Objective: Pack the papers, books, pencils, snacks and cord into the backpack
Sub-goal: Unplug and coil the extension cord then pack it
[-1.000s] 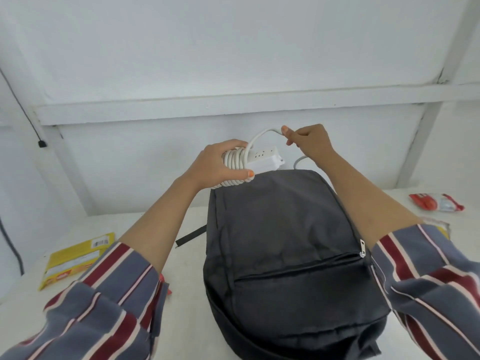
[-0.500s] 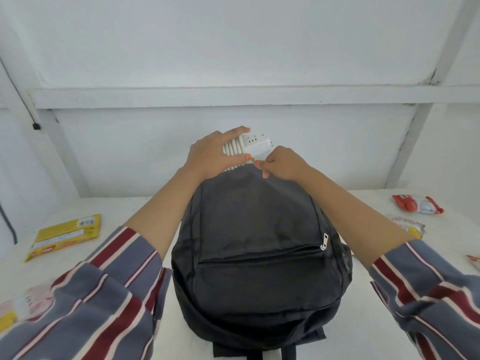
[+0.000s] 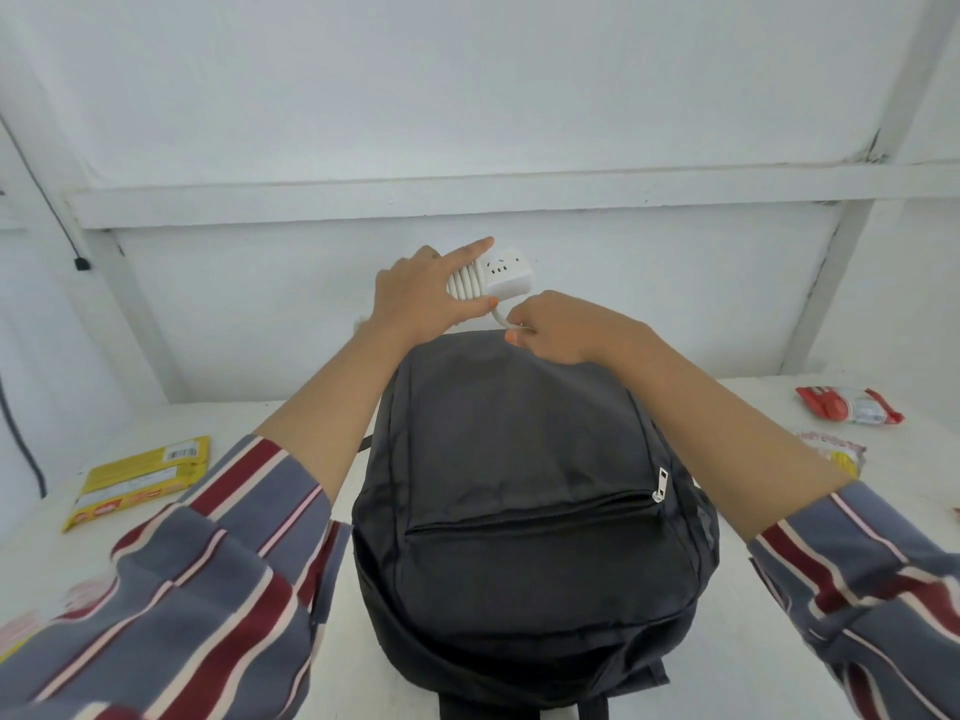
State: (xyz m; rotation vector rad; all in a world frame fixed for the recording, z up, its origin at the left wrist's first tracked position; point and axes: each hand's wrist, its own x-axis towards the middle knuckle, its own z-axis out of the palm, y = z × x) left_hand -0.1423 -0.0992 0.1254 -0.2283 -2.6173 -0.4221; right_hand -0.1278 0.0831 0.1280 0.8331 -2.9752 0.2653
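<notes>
At the far left of the white bench (image 3: 727, 667) lies a yellow packet (image 3: 137, 480), flat, barcode up, well apart from the bag. A blurred pinkish wrapper (image 3: 31, 623) shows at the near left edge, partly behind the striped sleeve (image 3: 171, 605). In the middle stands the dark backpack (image 3: 530, 491), its front pocket zipped, the zip pull at the pocket's right end. Above the bag's far edge, the left hand (image 3: 421, 293) grips the cord (image 3: 462, 283), wound in white coils around a white power strip (image 3: 506, 275), index finger stretched along its top. Just right of it, the right hand (image 3: 561, 327) pinches the loose end of the cord between fingertips, touching the bag's top. On the right of the bench lie a red snack (image 3: 847, 405) and, nearer, a pale wrapper (image 3: 836, 452) partly hidden by the right forearm.
</notes>
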